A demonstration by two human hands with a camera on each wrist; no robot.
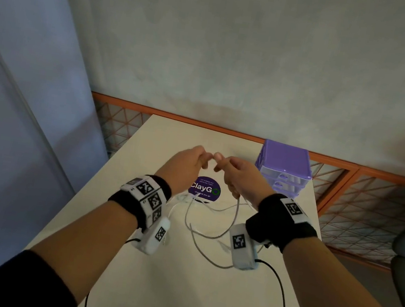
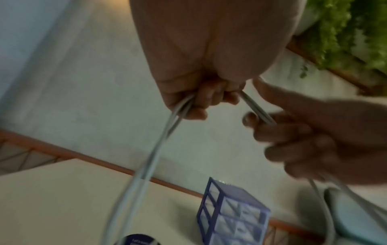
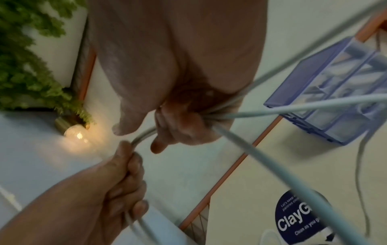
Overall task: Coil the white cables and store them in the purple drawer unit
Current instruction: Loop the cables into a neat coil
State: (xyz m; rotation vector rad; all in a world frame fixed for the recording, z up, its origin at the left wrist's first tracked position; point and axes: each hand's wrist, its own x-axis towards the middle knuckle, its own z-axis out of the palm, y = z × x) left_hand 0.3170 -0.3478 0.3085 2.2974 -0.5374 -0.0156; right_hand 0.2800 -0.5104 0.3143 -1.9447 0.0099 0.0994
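Note:
Both hands are raised above the white table (image 1: 111,266), fingertips nearly touching. My left hand (image 1: 195,160) grips strands of a white cable (image 2: 146,165) in curled fingers. My right hand (image 1: 230,170) grips the same cable (image 3: 261,159), with several strands fanning out of its fist. A short stretch of cable (image 2: 257,112) runs between the two hands. Loops of white cable (image 1: 208,233) hang down and lie on the table under my wrists. The purple drawer unit (image 1: 283,165) stands at the table's far right, its drawers pushed in.
A round dark-blue ClayGo sticker (image 1: 204,189) lies on the table below the hands. An orange lattice rail (image 1: 346,201) runs behind the table against a grey wall. Green foliage (image 3: 25,66) and a lit bulb (image 3: 77,134) appear in the right wrist view. Black leads (image 1: 280,291) trail from my wrist cameras.

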